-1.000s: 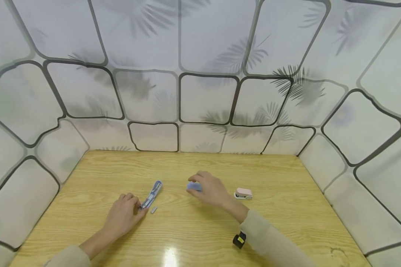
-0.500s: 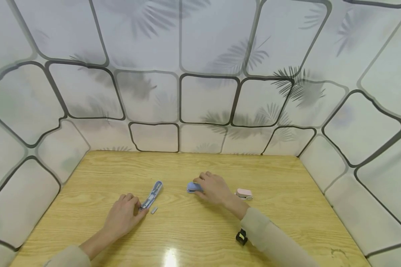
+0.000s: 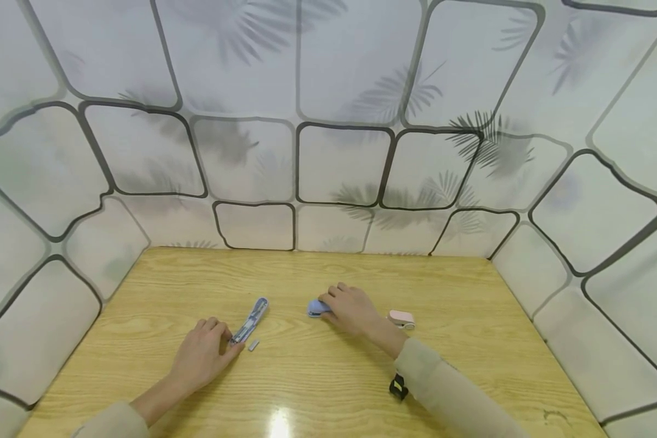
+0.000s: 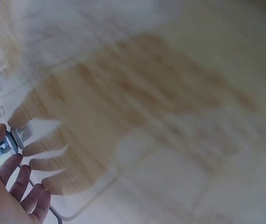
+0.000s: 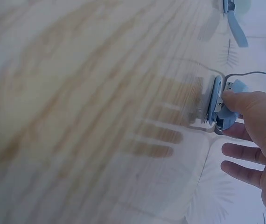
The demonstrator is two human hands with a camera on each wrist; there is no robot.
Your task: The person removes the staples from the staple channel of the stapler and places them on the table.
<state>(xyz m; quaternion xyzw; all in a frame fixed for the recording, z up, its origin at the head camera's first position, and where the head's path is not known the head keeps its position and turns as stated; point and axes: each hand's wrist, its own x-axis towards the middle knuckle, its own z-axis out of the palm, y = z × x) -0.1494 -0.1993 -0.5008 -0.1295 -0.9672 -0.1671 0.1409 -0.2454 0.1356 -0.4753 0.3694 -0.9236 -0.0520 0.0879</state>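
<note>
On the wooden table [image 3: 328, 389] lies a long blue opened stapler [image 3: 253, 319]. My left hand [image 3: 225, 344] pinches its near metal end; the left wrist view shows that end [image 4: 10, 140] between thumb and forefinger of the left hand [image 4: 4, 154]. A short strip of staples [image 3: 253, 345] lies just right of it. My right hand [image 3: 331, 304] rests on a small blue stapler [image 3: 315, 309] at the table's middle. In the right wrist view the right hand [image 5: 228, 109] pinches this stapler [image 5: 217, 105], with the other fingers straight.
A small pink stapler [image 3: 401, 319] sits right of my right hand. Patterned white walls [image 3: 328, 152] close the table at the back and both sides. A black strap [image 3: 398, 387] hangs at my right sleeve.
My right hand came down from hovering over the small blue stapler and now holds it against the table. The left hand and the long stapler stayed put.
</note>
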